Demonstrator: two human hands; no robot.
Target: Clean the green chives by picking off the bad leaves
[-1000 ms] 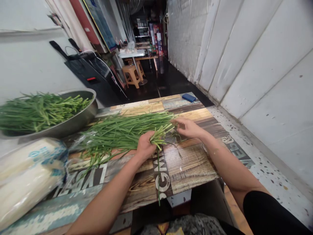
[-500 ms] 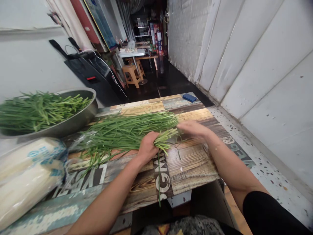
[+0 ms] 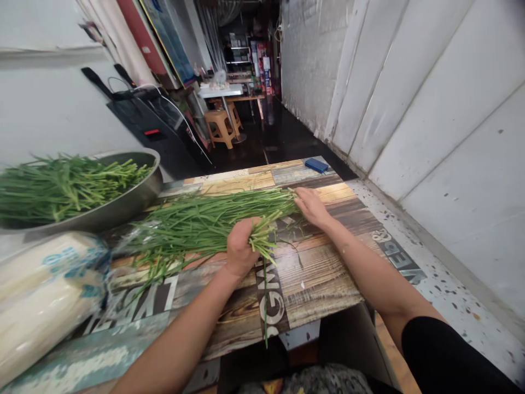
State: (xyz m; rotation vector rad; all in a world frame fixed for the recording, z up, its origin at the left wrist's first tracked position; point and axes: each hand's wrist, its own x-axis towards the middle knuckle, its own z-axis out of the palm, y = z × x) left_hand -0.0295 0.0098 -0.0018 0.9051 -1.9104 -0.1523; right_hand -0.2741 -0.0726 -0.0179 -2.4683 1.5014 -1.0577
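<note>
Long green garlic chives (image 3: 197, 213) lie in a loose pile across the wood-patterned table (image 3: 324, 273), their pale stalk ends towards the right. My left hand (image 3: 243, 243) is wrapped round a bunch of them, and the cut ends (image 3: 264, 238) stick out past its thumb side. At the right end of the pile, my right hand (image 3: 310, 205) has its fingers closed at the stalk tips of the farther chives. Its fingertips are partly hidden among the stalks. One long blade (image 3: 266, 306) hangs over the table's near edge below my left hand.
A metal bowl (image 3: 153, 186) heaped with chives stands at the left. In front of it lies a clear plastic bag (image 3: 49, 295) of pale, long contents. A small blue box (image 3: 316, 164) sits near the far edge. White panels (image 3: 443, 126) line the right side.
My left hand has drawn its bunch slightly left, away from the right hand. My right hand has moved a little left and farther back, and its fingers have closed at the stalk ends.
</note>
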